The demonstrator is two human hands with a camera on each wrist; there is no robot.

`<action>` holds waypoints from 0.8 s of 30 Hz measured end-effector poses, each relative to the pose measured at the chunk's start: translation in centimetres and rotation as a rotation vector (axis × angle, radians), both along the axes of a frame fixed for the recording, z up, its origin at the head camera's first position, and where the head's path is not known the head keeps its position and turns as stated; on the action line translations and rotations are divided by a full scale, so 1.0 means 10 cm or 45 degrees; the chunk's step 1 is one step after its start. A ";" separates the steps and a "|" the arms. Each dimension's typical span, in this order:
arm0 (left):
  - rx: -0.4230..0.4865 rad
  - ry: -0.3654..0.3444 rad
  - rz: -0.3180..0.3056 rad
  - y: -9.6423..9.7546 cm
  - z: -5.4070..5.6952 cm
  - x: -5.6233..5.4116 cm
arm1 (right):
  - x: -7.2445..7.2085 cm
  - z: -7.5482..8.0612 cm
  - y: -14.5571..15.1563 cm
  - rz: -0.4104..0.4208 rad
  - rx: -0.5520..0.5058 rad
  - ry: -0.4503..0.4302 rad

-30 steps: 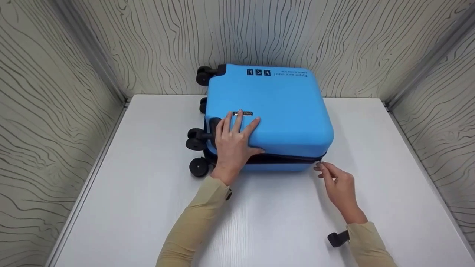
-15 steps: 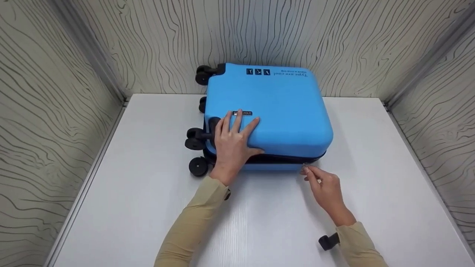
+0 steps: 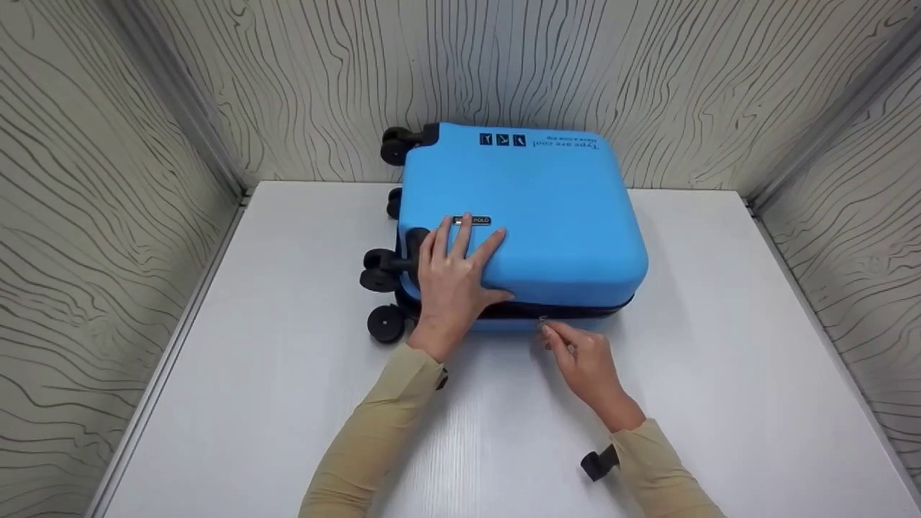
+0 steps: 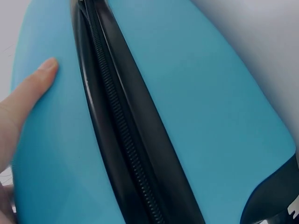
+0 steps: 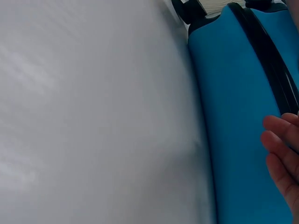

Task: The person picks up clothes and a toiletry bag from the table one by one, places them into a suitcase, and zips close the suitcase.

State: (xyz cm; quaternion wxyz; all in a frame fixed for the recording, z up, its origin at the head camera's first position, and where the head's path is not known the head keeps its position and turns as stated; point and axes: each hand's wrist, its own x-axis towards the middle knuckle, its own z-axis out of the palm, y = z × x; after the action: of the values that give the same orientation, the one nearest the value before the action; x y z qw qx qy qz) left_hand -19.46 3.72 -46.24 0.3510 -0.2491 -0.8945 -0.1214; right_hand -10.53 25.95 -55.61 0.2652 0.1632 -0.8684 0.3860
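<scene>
A blue hard-shell suitcase (image 3: 532, 194) lies flat, its wheels toward the left. My left hand (image 3: 452, 284) rests on the suitcase's top near the left front corner, fingers spread and thumb over the front edge. Along the front side my right hand (image 3: 586, 363) pinches a small zipper pull (image 3: 543, 319). In the left wrist view a black zipper (image 4: 124, 130) runs between two dark trim strips, with the left thumb (image 4: 39, 81) against the blue shell. The right wrist view catches the right fingers (image 5: 280, 149) beside the trim; the pull is hidden there.
The suitcase lies on a white table (image 3: 288, 403) close to the patterned back wall (image 3: 324, 86). Black wheels (image 3: 386, 324) stick out on its left. Patterned side panels (image 3: 79, 273) rise at both sides of the table. A black wrist mount (image 3: 599, 462) hangs at the right sleeve.
My right hand has slid leftward along the suitcase's front with the zipper pull, from the right front corner to nearer the middle. The left hand has stayed in place.
</scene>
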 end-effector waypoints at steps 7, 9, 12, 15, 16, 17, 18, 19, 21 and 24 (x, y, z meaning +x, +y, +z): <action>-0.004 -0.009 -0.003 -0.01 0.00 0.01 | -0.07 0.03 -0.27 0.060 -0.006 -0.029; -0.003 -0.021 -0.004 0.00 0.01 0.01 | -0.09 0.03 -0.35 0.087 0.002 -0.041; 0.005 -0.038 -0.013 0.00 0.01 0.02 | -0.13 0.05 -0.45 0.124 0.029 -0.053; 0.013 -0.049 -0.028 0.00 0.00 0.02 | -0.18 0.04 -0.58 0.159 0.054 -0.041; 0.016 -0.052 -0.032 -0.01 0.00 0.02 | -0.19 0.04 -0.62 0.170 0.061 -0.040; 0.018 -0.055 -0.036 -0.01 0.00 0.02 | -0.21 0.04 -0.68 0.181 0.065 -0.038; 0.022 -0.059 -0.043 -0.01 0.00 0.02 | -0.23 0.04 -0.73 0.194 0.067 -0.039; 0.027 -0.065 -0.050 -0.01 0.00 0.02 | -0.25 0.04 -0.78 0.207 0.070 -0.042; 0.037 -0.080 -0.064 -0.01 0.00 0.02 | -0.29 0.04 -0.90 0.224 0.086 -0.049; 0.049 -0.107 -0.083 -0.02 0.01 0.02 | -0.33 0.05 -1.06 0.223 0.157 -0.031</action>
State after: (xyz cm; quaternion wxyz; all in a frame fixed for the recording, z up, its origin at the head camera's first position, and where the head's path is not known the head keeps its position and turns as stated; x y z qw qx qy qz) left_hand -19.22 3.54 -46.16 0.3136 -0.2658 -0.8974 -0.1605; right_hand -13.85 15.36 -55.06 0.2094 0.2499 -0.8759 0.3557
